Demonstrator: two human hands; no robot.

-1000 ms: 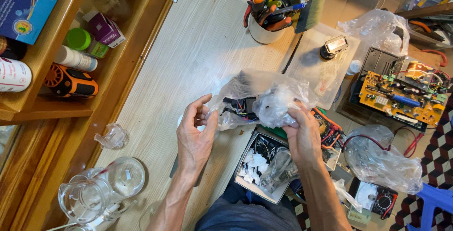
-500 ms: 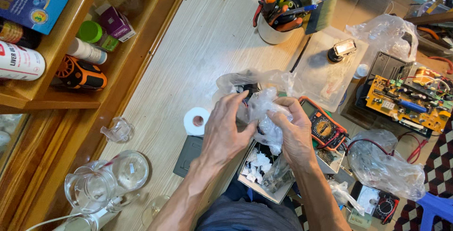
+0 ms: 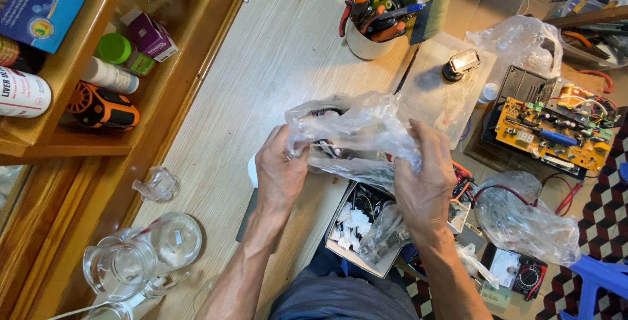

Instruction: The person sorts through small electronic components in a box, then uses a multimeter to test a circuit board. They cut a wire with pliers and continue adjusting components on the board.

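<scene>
- Wooden shelf [image 3: 78,140] at far left carries an orange tool [image 3: 103,107]; clear glass jugs [image 3: 140,258] stand near on the pale worktop [image 3: 261,65].
- Left hand [image 3: 280,173] has its grip closed on the left edge of a crumpled clear plastic bag [image 3: 356,127], held just above the worktop's right edge.
- Right hand [image 3: 425,182] clamps the bag's right side, fingers spread over it.
- The step appears to be opening or searching the bag; next calls for parting the film.
- Orange circuit board [image 3: 549,133] lies far right.
</scene>
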